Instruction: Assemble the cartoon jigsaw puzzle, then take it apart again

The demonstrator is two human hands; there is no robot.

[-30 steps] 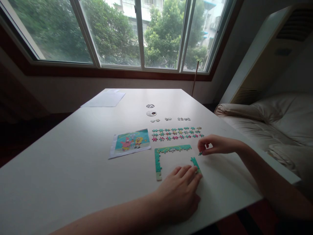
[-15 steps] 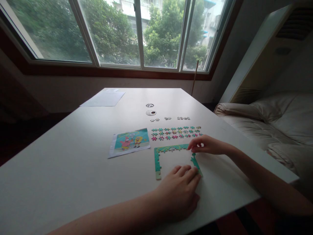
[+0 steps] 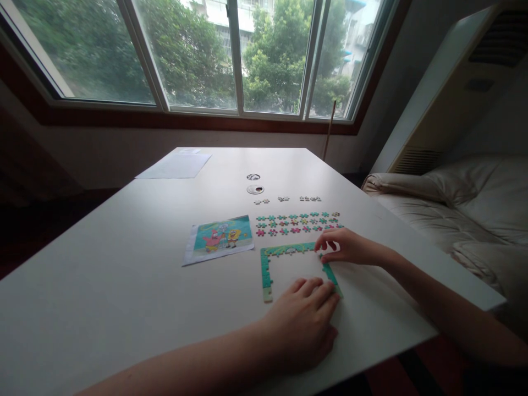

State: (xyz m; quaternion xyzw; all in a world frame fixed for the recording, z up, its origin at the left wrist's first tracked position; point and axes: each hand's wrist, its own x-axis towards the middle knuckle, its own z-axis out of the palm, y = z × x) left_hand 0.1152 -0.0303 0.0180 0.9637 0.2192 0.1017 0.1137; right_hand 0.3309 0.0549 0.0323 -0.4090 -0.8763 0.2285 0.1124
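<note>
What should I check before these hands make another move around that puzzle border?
1. Left hand resting on the near part of the border's right side: ok.
2. Right hand at the border's far right corner: ok.
3. Pieces fully joined at that corner: cannot tell; the fingers cover it.
4. Puzzle border closed on the near side: not ok; no strip shows between the left side's end and the left hand.
5. Loose coloured pieces laid out in rows beyond the border: ok.
6. Picture sheet face up and uncovered: ok.
</note>
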